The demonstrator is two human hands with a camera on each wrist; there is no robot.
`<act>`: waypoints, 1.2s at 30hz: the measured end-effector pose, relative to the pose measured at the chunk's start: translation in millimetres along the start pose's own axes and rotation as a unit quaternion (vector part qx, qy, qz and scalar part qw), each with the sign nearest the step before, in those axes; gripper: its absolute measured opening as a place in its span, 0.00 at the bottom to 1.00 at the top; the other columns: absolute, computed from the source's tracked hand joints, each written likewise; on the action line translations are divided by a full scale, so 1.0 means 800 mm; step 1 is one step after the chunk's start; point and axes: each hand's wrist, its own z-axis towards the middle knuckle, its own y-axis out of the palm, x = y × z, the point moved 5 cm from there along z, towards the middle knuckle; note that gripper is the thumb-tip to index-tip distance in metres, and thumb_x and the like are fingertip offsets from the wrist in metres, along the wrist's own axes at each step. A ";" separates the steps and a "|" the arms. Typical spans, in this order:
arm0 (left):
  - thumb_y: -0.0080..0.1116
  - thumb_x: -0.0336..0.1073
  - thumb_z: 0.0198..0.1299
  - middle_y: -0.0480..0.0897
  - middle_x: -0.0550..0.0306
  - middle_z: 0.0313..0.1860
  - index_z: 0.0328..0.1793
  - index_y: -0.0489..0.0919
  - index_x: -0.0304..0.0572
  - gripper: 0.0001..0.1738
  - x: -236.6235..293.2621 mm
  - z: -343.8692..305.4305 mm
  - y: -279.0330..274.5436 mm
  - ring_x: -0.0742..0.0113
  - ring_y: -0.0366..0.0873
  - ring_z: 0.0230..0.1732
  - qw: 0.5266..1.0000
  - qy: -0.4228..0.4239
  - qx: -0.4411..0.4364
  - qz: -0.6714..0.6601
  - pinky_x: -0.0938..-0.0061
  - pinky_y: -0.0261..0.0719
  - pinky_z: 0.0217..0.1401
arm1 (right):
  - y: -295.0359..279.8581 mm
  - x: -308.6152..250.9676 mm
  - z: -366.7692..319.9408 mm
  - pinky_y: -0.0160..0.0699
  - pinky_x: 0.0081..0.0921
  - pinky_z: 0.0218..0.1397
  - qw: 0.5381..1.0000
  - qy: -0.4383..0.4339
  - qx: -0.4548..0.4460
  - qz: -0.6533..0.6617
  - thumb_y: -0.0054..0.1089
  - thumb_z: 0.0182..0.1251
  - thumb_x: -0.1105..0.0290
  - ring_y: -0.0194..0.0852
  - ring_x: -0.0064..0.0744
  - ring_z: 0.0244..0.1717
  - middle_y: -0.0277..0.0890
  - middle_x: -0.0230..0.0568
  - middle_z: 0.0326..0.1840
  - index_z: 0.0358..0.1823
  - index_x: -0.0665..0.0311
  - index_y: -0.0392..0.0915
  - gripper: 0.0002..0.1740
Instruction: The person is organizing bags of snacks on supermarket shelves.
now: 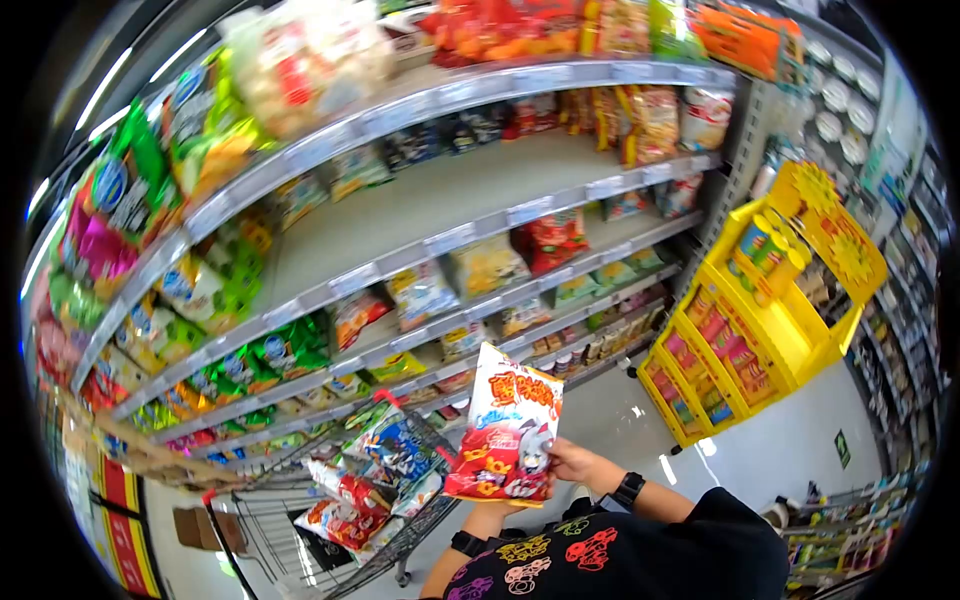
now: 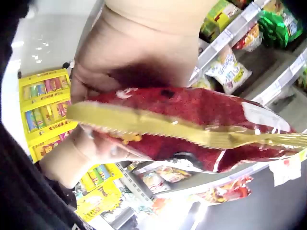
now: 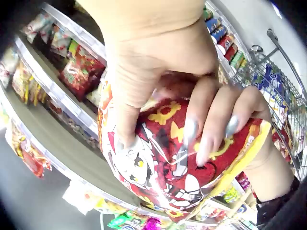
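A red and white snack bag [image 1: 510,430] with a cartoon character and a yellow bottom seal is held up in front of the body, its printed front facing the head camera. My right hand [image 1: 572,462] grips its right edge. Low on the bag, my left hand [image 1: 490,513] holds it from beneath, mostly hidden by it in the head view. From the left wrist, the bag's yellow sealed edge [image 2: 158,127] crosses the view under the palm. A thumb [image 3: 127,136] presses the printed front in the right wrist view, and several painted fingernails show beside it.
A shopping cart [image 1: 400,545] with several snack bags stands to the left, close to the shelves. Long curved shelves [image 1: 400,210] of bagged snacks run across the front. At the right is a yellow display stand [image 1: 790,345] with canisters, on a shiny floor [image 1: 590,410].
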 end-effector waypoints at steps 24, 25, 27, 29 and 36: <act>0.64 0.32 0.50 0.71 0.50 0.56 0.67 0.51 0.34 0.42 0.196 0.247 0.342 0.65 0.72 0.53 0.933 0.146 -0.061 0.325 0.70 0.73 0.55 | 0.023 -0.530 -0.091 0.69 0.19 0.48 0.831 -0.326 0.168 -0.420 0.56 0.60 0.71 0.69 0.20 0.44 0.73 0.36 0.46 0.53 0.71 0.65 0.21; 0.64 0.32 0.50 0.71 0.50 0.55 0.66 0.53 0.34 0.40 0.218 0.260 0.342 0.64 0.73 0.52 0.941 0.137 -0.041 0.307 0.69 0.74 0.54 | 0.034 -0.552 -0.074 0.70 0.19 0.48 0.822 -0.333 0.168 -0.430 0.56 0.60 0.70 0.70 0.20 0.43 0.74 0.36 0.44 0.52 0.72 0.66 0.21; 0.61 0.31 0.52 0.72 0.50 0.54 0.64 0.55 0.34 0.36 0.262 0.283 0.348 0.63 0.74 0.51 0.949 0.157 -0.047 0.269 0.67 0.75 0.54 | 0.059 -0.596 -0.037 0.71 0.19 0.46 0.807 -0.324 0.158 -0.468 0.57 0.61 0.69 0.71 0.20 0.41 0.75 0.38 0.43 0.52 0.73 0.66 0.21; 0.61 0.30 0.52 0.73 0.50 0.53 0.63 0.56 0.35 0.35 0.311 0.317 0.347 0.63 0.75 0.51 0.940 0.174 -0.091 0.280 0.67 0.75 0.54 | 0.083 -0.632 0.001 0.73 0.20 0.42 0.817 -0.306 0.170 -0.458 0.57 0.61 0.68 0.73 0.21 0.39 0.75 0.41 0.43 0.50 0.75 0.66 0.21; 0.54 0.40 0.58 0.76 0.54 0.50 0.58 0.67 0.39 0.23 0.451 0.392 0.372 0.67 0.76 0.49 0.935 0.081 -0.047 0.343 0.71 0.75 0.51 | 0.089 -0.776 0.147 0.71 0.24 0.50 0.772 -0.309 0.204 -0.517 0.59 0.59 0.67 0.71 0.27 0.48 0.71 0.45 0.52 0.59 0.74 0.62 0.29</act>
